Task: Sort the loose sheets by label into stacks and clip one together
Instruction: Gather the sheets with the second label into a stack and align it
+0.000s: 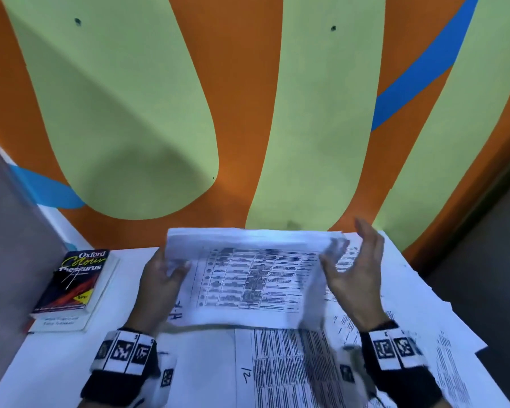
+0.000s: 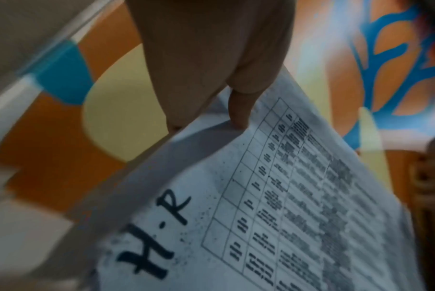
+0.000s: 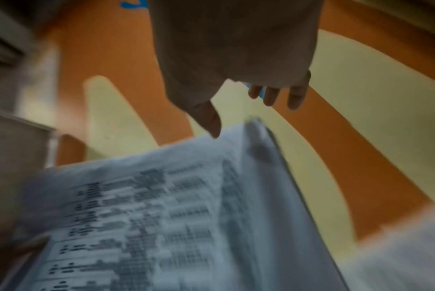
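Note:
A stack of printed sheets is lifted off the table in front of me; its top page carries a table and a handwritten "H-R" label. My left hand grips the stack's left edge, thumb on top of the page. My right hand is at the stack's right edge with fingers spread and straight, thumb near the paper; I cannot tell whether it touches. More printed sheets lie on the table below, one marked "12". The stack is motion-blurred in the right wrist view.
An Oxford thesaurus lies on another book at the table's left. Loose sheets fan out over the white table at the right, up to its edge. An orange and green painted wall stands right behind.

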Demonstrator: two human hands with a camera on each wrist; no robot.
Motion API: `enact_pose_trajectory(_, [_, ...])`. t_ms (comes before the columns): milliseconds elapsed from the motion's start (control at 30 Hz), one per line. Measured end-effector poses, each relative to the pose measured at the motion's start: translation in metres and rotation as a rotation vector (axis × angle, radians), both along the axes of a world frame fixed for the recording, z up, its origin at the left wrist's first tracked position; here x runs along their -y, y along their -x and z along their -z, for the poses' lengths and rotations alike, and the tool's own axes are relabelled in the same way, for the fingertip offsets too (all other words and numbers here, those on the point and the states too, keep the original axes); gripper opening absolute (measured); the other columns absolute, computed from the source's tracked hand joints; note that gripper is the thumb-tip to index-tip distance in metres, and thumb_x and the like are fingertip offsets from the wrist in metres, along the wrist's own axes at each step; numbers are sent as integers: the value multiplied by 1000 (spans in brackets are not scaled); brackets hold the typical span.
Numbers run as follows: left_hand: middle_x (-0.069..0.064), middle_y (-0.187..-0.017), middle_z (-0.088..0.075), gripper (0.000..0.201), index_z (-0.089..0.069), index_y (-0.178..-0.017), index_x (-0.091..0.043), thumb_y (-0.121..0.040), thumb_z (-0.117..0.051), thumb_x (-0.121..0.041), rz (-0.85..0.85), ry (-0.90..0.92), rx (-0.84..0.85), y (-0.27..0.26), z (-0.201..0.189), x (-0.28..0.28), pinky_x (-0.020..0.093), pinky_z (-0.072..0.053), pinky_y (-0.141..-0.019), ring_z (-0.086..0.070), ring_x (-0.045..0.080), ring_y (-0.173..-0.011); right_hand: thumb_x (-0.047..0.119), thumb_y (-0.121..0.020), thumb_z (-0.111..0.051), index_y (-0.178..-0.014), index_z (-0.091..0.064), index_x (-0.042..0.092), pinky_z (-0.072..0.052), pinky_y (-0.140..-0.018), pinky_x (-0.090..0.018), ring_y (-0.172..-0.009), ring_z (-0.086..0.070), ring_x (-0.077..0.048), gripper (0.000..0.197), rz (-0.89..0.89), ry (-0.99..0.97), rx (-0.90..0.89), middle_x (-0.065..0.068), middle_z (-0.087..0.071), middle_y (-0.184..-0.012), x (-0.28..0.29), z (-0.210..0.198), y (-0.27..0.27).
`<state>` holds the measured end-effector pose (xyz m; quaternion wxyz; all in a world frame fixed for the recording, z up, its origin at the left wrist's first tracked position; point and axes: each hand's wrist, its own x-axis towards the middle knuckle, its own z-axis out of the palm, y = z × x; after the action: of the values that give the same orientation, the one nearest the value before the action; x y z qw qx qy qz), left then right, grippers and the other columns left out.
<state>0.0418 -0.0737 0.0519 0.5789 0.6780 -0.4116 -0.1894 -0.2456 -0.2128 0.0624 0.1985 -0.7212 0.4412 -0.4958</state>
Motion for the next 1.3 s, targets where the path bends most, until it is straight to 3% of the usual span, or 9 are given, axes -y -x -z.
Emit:
enact_pose_trajectory(133, [-21,-74,-68,32,-59,-92,-15,-81,-61,14,187,72,168,18,-64,17,16,-47,-59,-61,-7,-65,35,-73,-72,-131,-48,22,-29,-108,-45,-130,-40,-23,64,-306,204,-481,-4,-45,-137,-14,-69,-41])
enact_pose_trajectory(200, [-14,-71,-65,29,-56,-86,-18,-79,-63,10,207,114,287,28,-91,24,8,-41,-53,-57,-6,-60,19,-79,-71,-92,-58,28,-46,-79,-38,-86,-56,-20,20,-367,181,-481,3,-60,-91,-11,-89,-59])
enact_pose_trajectory(300, [-12,-83,-60,32,-51,-97,-35,-79,-63,-12,26,257,450,27,-115,22,10,-41,-71,-57,1,-80,7,-86,-65,-65,-38,28,-28,-51,-31,-50,-35,-6,40,-374,33,-296,11,-35,-54,3,-100,-61])
enact_pose_trajectory(467, [3,-130,-54,97,-34,-141,-16,-62,-88,-31,-72,293,25,0,-94,18,15,-45,-92,-55,11,-117,3,-84,-68,-84,-60,5,-40,-58,-21,-61,-47,-8,8,-393,-121,83,0,-59,-68,9,-101,-51])
enact_pose_trajectory(667, [6,-51,-55,58,-61,-89,19,-65,-81,-30,-36,254,-120,27,-75,17,10,-42,-62,-51,-12,-51,4,-86,-67,-99,-66,19,-54,-84,-43,-90,-67,-21,20,-466,-209,334,3,-72,-93,-4,-80,-61])
enact_pose_trajectory(800, [-24,-87,-73,30,-69,-94,-17,-67,-82,-13,3,230,-137,24,-57,17,15,-53,-77,-67,-6,-85,4,-91,-62,-119,-56,14,-56,-83,-27,-100,-66,-13,30,-494,-303,361,1,-68,-107,-13,-44,-60])
enact_pose_trajectory(967, [9,-81,-71,63,-63,-83,-6,-52,-86,-57,64,-58,-288,29,-7,22,44,-55,-82,-66,20,-77,8,-97,-51,-134,-44,10,-51,-88,-21,-98,-61,1,38,-394,-431,-7,-7,-64,-117,-13,27,-50])
enact_pose_trajectory(1100, [-8,-37,-34,50,-34,-51,-20,-80,-75,-27,-130,-74,-92,33,-14,26,20,-26,-39,-29,4,-34,19,-87,-59,-129,-43,13,-44,-80,-28,-101,-49,-16,45,-201,-510,-437,-6,-49,-120,-13,71,-23])
enact_pose_trajectory(1300, [7,-58,-50,35,-55,-63,0,-82,-74,-22,-309,42,36,-2,-19,21,26,-30,-48,-39,13,-59,38,-78,-62,-133,-39,21,-42,-98,-49,-128,-30,-32,61,52,-605,-878,-10,-32,-137,9,97,25])
